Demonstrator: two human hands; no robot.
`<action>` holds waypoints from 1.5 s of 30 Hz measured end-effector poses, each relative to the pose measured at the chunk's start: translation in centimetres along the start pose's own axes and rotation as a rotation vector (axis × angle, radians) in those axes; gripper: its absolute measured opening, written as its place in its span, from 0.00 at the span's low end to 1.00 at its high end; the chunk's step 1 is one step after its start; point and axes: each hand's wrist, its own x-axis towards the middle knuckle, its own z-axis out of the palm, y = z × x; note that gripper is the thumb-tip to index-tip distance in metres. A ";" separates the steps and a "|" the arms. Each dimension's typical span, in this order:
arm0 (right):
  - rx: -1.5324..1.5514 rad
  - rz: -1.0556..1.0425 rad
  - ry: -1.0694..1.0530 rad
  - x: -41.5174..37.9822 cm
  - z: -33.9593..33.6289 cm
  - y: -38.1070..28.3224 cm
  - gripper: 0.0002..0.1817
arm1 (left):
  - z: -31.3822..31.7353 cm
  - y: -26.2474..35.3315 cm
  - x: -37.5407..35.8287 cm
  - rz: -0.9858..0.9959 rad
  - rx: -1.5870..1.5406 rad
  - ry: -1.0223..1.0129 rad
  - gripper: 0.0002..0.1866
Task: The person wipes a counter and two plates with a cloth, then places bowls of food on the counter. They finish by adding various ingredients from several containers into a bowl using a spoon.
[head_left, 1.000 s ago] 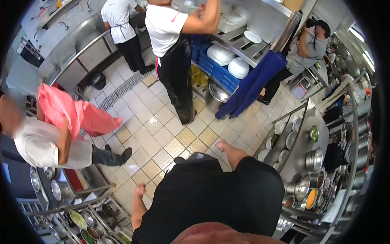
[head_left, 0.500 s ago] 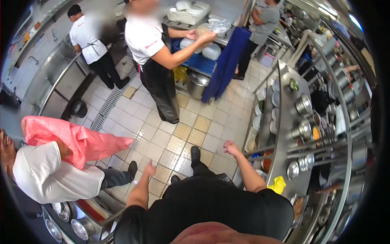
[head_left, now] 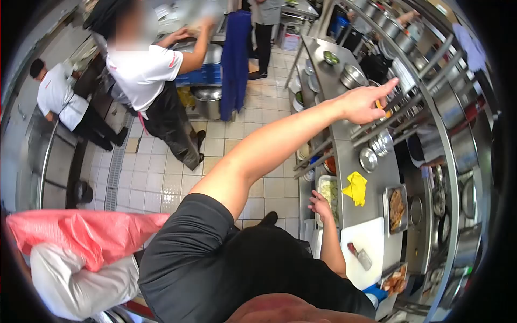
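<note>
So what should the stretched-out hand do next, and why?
Probably lower the left hand a little onto the orange-filled container by its fingertips. The hand is open and empty, and it seems to hover just above the counter.

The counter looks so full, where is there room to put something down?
The steel counter is bare between the yellow cloth and the small round lid. The white cutting board is mostly free above the scraper. It is crowded farther along, where the left hand reaches among pots and rails, and beside the food tray.
</note>
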 end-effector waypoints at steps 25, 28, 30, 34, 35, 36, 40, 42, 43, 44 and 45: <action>-0.290 -0.258 0.540 4.2 -18.5 4.5 0.29 | 11.5 -19.6 -59.3 -2.029 -0.061 -0.651 0.16; -0.610 -0.220 0.575 5.6 -19.3 1.5 0.36 | 11.6 -27.7 -63.8 -1.755 -0.061 -0.771 0.18; -0.812 -0.058 0.523 5.9 -18.8 -1.0 0.46 | 11.5 -32.8 -62.1 -1.225 0.164 -1.142 0.23; -0.956 0.069 0.479 5.9 -17.3 -4.9 0.48 | 9.0 -29.0 -44.0 -1.289 0.150 -0.296 0.14; -0.931 0.100 0.512 7.1 -17.2 -4.7 0.47 | 8.5 -29.8 -43.5 -1.203 0.152 -0.261 0.14; -0.903 0.133 0.550 7.9 -17.2 -4.7 0.47 | 8.2 -30.8 -42.9 -1.113 0.151 -0.229 0.14; -0.783 0.148 0.917 11.3 -16.5 -2.6 0.29 | 7.3 -32.0 -41.8 -1.272 0.075 -0.209 0.15; -0.829 0.168 0.951 11.9 -16.4 -0.9 0.26 | 7.2 -32.6 -45.7 -1.258 0.122 -0.329 0.15; -0.847 0.184 0.969 12.1 -16.4 -0.2 0.25 | 7.1 -33.9 -48.8 -1.205 0.160 -0.435 0.16; -0.854 0.169 0.967 12.5 -16.6 0.4 0.22 | 6.8 -34.8 -51.9 -1.244 0.194 -0.657 0.19; -0.809 0.178 0.932 11.4 -16.5 -0.4 0.21 | 6.5 -35.7 -54.7 -1.249 0.226 -0.900 0.24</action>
